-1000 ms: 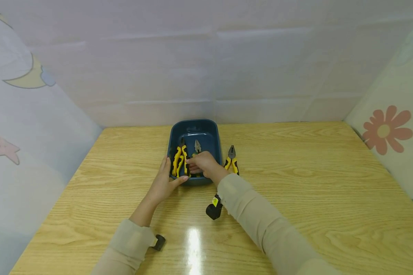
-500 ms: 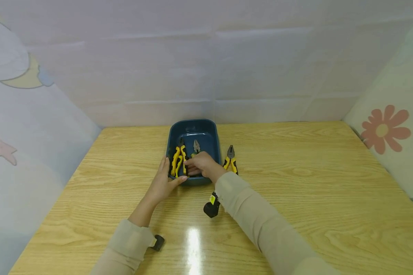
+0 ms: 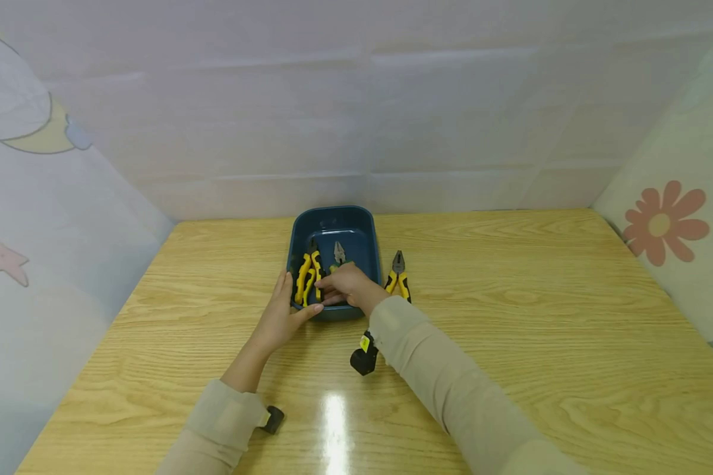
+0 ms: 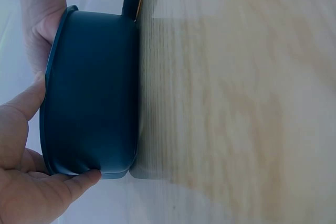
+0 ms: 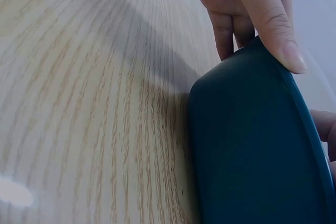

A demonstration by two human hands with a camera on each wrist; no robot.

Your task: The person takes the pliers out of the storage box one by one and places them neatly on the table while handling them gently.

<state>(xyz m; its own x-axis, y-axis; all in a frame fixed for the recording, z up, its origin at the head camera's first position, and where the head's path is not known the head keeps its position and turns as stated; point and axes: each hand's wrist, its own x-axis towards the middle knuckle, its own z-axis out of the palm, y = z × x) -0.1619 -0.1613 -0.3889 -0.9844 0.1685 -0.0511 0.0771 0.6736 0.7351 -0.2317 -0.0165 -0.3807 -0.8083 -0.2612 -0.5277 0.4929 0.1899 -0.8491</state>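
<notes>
A dark blue bin (image 3: 365,231) stands on the wooden table. My left hand (image 3: 279,316) grips its near left corner, thumb on the front rim and fingers along the left wall; the left wrist view shows this hand (image 4: 31,182) close up. Yellow-and-black pliers (image 3: 302,280) lie along the bin's left side. My right hand (image 3: 347,284) reaches in over the front, its extended fingers pointing left close to those handles. Another pair of pliers with grey jaws (image 3: 339,252) lies in the middle, its handles mostly hidden beneath my right hand. Some right fingers (image 5: 325,127) show past the rim.
One pair of pliers with yellow-and-black handles (image 3: 399,274) lies on the table just right of the bin. A pale cloth wall (image 3: 356,132) rises behind the table (image 3: 541,330).
My right hand has moved very slightly, its fingers a little more spread beside the handles. The bin, the pliers and my left hand look the same.
</notes>
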